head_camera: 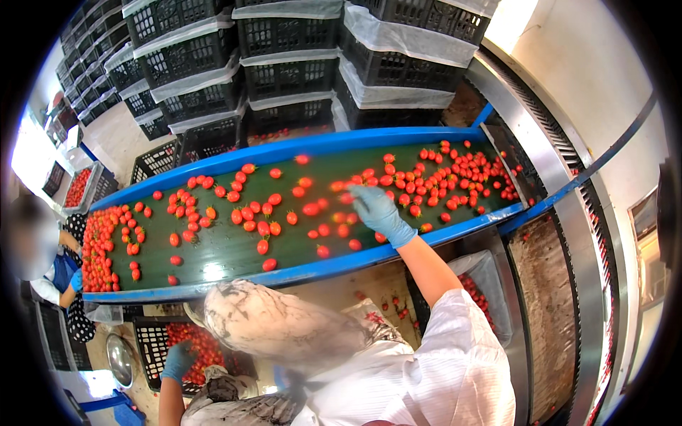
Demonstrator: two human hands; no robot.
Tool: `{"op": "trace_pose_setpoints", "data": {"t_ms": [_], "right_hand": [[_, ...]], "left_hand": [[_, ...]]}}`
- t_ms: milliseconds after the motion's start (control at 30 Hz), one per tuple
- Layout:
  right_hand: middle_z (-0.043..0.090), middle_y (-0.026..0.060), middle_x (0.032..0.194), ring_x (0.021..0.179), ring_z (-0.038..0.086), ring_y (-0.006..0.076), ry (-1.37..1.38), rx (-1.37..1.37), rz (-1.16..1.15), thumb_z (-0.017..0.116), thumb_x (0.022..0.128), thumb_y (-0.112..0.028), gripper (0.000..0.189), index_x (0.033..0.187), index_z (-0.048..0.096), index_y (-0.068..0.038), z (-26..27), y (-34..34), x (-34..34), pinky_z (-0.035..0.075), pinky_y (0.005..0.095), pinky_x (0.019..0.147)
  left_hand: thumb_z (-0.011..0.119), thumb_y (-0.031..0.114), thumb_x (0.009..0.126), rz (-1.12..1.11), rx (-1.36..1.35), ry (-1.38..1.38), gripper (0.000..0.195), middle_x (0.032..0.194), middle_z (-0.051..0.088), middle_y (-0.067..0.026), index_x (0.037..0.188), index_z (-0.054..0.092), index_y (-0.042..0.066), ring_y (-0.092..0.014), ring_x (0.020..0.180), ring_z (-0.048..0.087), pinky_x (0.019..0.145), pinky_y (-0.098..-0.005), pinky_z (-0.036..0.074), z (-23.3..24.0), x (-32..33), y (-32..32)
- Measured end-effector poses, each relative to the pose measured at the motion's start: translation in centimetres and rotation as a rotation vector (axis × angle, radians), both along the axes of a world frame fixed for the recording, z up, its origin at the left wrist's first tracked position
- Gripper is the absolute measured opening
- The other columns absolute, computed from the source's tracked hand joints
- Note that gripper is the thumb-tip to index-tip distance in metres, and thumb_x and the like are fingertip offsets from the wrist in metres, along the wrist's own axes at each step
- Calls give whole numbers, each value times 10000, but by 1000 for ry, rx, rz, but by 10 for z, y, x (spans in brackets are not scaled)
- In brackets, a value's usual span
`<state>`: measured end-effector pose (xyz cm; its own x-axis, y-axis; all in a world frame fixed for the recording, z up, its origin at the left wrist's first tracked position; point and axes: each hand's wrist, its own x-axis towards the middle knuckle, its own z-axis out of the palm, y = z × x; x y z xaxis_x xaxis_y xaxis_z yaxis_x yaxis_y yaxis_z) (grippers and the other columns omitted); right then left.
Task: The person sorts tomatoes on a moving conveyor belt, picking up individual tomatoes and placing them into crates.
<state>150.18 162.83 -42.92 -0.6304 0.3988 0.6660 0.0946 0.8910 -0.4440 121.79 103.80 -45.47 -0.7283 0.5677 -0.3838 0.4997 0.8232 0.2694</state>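
Note:
Small red tomatoes [263, 228] lie scattered over a green conveyor belt [224, 271] with blue side rails. My right hand [375, 210], in a light blue glove, is over the belt among the tomatoes, palm down; whether its fingers hold one is hidden. Down at the lower left, my left hand [179, 362], gloved too, is at a black plastic crate [152, 349] filled with red tomatoes, some with green or orange tones. Its fingers are partly blurred, and I cannot tell if they grip anything. Tomatoes crowd both belt ends.
Stacked black crates [290, 77] with white liners rise behind the belt. A co-worker [58, 266] in blue gloves is at its left end. A metal bowl [120, 359] is on the floor. A lined crate [487, 298] of tomatoes is below the belt, beside a metal-framed conveyor [575, 234].

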Motion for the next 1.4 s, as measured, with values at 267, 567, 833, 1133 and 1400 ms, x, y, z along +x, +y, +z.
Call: {"op": "trace_pose_setpoints", "data": {"t_ms": [267,567,833,1133,1400], "right_hand": [[619,159,1087,1053,580,260,154,-297,-344,597,793,-49,307,1094,581,14,4,39,61,438,340,926],[484,118,1294,1231,402,303,-275,34,-951,644,763,-331,590,1264,455,-83,-30,81,185,240,558,1015],[578,116,1164,1129,504,285,38,178,-874,627,779,-201,421,1171,544,-71,-19,83,199,313,471,999],[584,88,1122,1091,514,261,123,168,-887,617,767,-223,403,1141,538,-95,-36,121,198,328,472,985],[583,110,1109,1089,513,264,123,101,-895,608,769,-239,372,1099,549,-77,-39,139,210,338,449,978]], "left_hand": [[558,39,818,42,697,246,308,1076,624,-172,1113,576,-49,-157,983,584,870,-295,442,118,-15,120],[611,144,801,-567,550,299,381,1093,612,-168,1153,564,4,-291,1005,589,871,-349,460,196,64,334],[610,142,807,-662,508,282,375,1115,608,-171,1151,571,-1,-302,1032,580,900,-355,448,211,104,360],[630,99,799,-457,471,299,365,1131,613,-157,1141,576,-17,-228,1028,603,860,-309,478,218,88,323],[630,98,802,-493,475,233,385,1132,616,-152,1162,563,-21,-199,1010,607,851,-301,477,212,106,341]]}}
